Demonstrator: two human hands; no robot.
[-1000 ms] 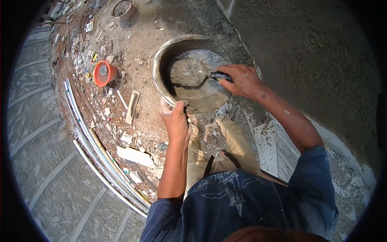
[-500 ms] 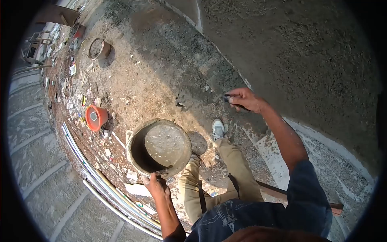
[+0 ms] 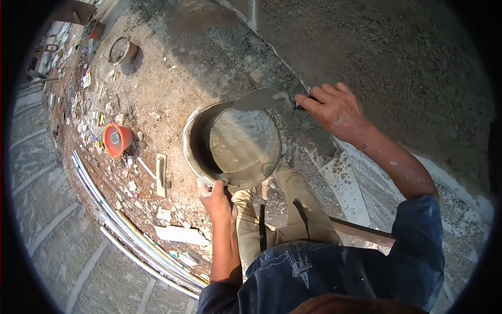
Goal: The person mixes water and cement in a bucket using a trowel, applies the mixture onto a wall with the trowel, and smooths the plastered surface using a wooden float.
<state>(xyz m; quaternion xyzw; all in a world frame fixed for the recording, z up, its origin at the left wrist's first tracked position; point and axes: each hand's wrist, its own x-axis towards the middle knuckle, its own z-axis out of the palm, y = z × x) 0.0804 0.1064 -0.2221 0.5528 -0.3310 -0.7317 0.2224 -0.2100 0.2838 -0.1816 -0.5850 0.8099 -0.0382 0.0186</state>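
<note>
My left hand [image 3: 217, 203] grips the near rim of a large bucket [image 3: 196, 142], which is held up in front of my legs. Wet grey mortar [image 3: 243, 138] lies inside it, partly in sunlight. In my right hand [image 3: 334, 111] is a trowel [image 3: 260, 98], its dark handle closed in the fingers. The grey blade points left and lies over the far rim of the bucket; whether it touches the rim I cannot tell. The hand is close to the rough mortar-covered surface [image 3: 387, 78] on the right.
A small orange bucket [image 3: 117, 140] stands on littered ground to the left. Farther off is a bucket with a wire handle [image 3: 124, 51]. Long pipes [image 3: 137, 238] curve along the lower left. A wooden piece [image 3: 161, 175] lies beside my bucket. A white board [image 3: 345, 186] is at right.
The bucket has moved right and up in the view with my left hand. My right hand has turned, and the trowel blade now shows over the bucket's far rim.
</note>
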